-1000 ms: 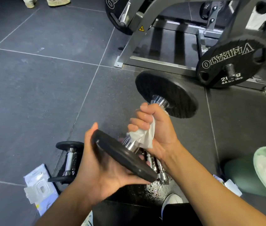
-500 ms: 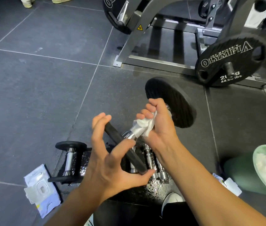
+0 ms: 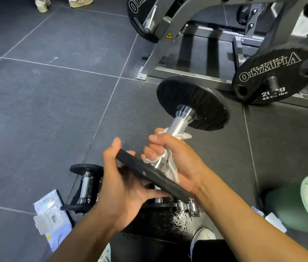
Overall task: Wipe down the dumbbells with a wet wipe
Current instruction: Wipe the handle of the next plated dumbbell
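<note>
The floor [image 3: 45, 110] is laid in large dark grey tiles with pale grout lines, matte and faintly speckled. Across the top stands a grey steel machine frame [image 3: 170, 36] of angled square tubing, with a black round weight plate [image 3: 274, 76] hung on a peg at the right, its face lettered in white.

In the middle, lifted off the floor and tilted, is the dumbbell [image 3: 179, 121]: two flat black discs joined by a shiny chrome handle with fine knurling and flared collars. The far disc points toward the frame; the near disc faces the person edge-on.

At the right edge sits a pale green round bin [image 3: 285, 208] holding crumpled white material.

The left hand [image 3: 123, 188] is curled around the near disc, thumb over its top edge and fingers beneath. The right hand [image 3: 177, 157] is closed around the chrome handle, pressing a crumpled white wet wipe [image 3: 170, 167] against the metal; folds of it stick out above and below the fist.

Beneath the arms lie more dumbbells [image 3: 85, 186] of the same make, partly hidden by the hands, on a glossy black pebbled surface [image 3: 168, 224]. Just beside them at lower left lies a flat white wipes packet [image 3: 51, 220] with its flap lifted.
</note>
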